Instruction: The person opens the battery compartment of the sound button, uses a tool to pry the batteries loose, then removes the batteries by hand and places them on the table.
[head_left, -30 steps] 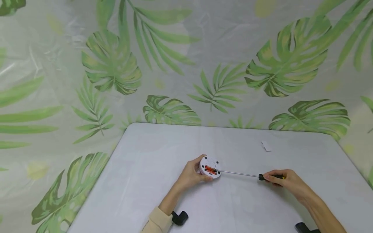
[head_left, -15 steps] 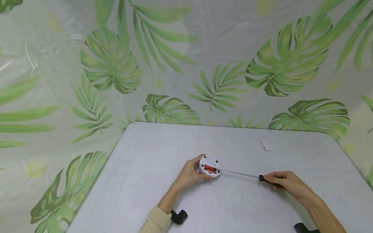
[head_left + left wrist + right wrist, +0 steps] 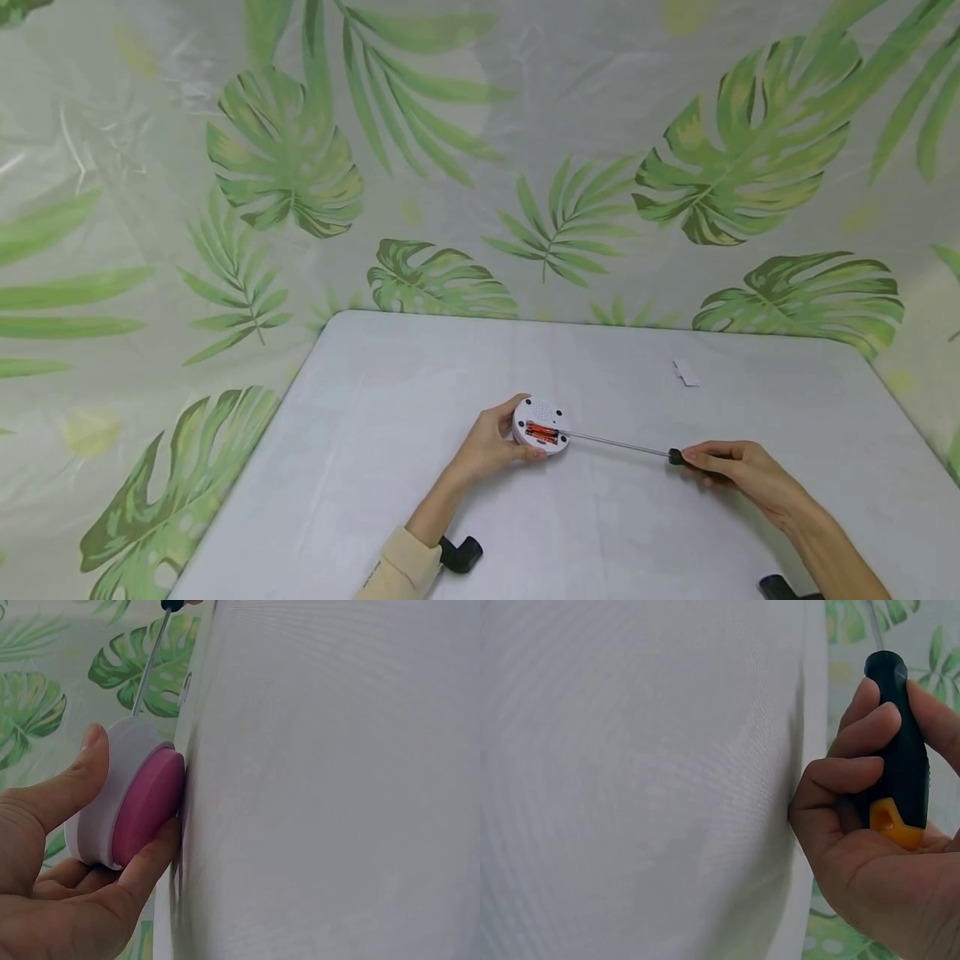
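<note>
Two hands point(image 3: 486, 446) point(image 3: 742, 473), one screwdriver point(image 3: 905, 742), one round device point(image 3: 146, 810), two batteries point(image 3: 542, 432), one white piece point(image 3: 686, 374), one table point(image 3: 420, 367)

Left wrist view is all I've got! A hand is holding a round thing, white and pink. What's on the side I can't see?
Observer: The head view shows red-orange batteries set into the hidden face of the round thing.
Operator: Cool! The screwdriver gets cut off at the top for me. Is it all dark?
Observer: No, the right wrist view shows a yellow patch near the end of its dark handle.
Operator: Whose grip is on it?
Observer: The person's right hand, curled round the handle.
</note>
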The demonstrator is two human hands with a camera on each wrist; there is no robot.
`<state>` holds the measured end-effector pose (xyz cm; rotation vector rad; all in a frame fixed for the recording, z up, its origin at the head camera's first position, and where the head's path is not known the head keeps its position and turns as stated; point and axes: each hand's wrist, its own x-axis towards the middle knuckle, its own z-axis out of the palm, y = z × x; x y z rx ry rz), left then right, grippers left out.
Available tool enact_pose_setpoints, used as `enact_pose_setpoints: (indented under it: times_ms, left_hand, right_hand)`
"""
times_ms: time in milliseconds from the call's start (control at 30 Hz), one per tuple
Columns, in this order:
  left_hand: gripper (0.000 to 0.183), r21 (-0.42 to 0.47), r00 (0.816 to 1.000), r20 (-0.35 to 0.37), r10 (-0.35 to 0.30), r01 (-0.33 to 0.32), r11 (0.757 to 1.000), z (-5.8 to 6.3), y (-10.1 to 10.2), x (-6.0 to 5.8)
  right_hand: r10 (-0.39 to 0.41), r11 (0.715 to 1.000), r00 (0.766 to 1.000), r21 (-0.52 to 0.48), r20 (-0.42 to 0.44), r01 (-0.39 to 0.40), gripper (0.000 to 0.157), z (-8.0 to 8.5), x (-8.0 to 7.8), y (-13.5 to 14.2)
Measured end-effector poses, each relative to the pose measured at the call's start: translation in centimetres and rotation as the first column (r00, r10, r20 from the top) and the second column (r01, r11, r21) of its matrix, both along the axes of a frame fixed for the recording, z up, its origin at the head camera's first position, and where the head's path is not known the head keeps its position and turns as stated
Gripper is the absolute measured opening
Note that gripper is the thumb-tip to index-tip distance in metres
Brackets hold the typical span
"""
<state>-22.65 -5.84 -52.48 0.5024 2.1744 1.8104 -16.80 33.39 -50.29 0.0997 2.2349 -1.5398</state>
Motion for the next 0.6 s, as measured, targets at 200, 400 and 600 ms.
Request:
enact_pose_setpoints:
  times_ms: [200,400,600]
  left_hand:
    - [0.087,-0.005,1.0,0.006,-0.004,0.004,1.0,0.04,-0.03,0.05]
    - [0.087,-0.012,1.0,0.009,-0.008,0.009,1.0,0.05,-0.06,0.1]
    - [0.089,-0.009,1.0,0.011,-0.004,0.004,1.0,0.18,-0.21,0.06]
  right_hand:
    - [-0.02,1.0,1.0,-0.004,-0.004,0.02,0.031,-0.06,0.11,-0.07]
    - [-0.023,1.0,1.0,-0.009,-0.004,0.023,0.029,-0.19,0.22,0.05]
    - [-0.03,0.999,0.999,0.039,-0.018,0.031,0.034,-0.3,0.17,-0.1]
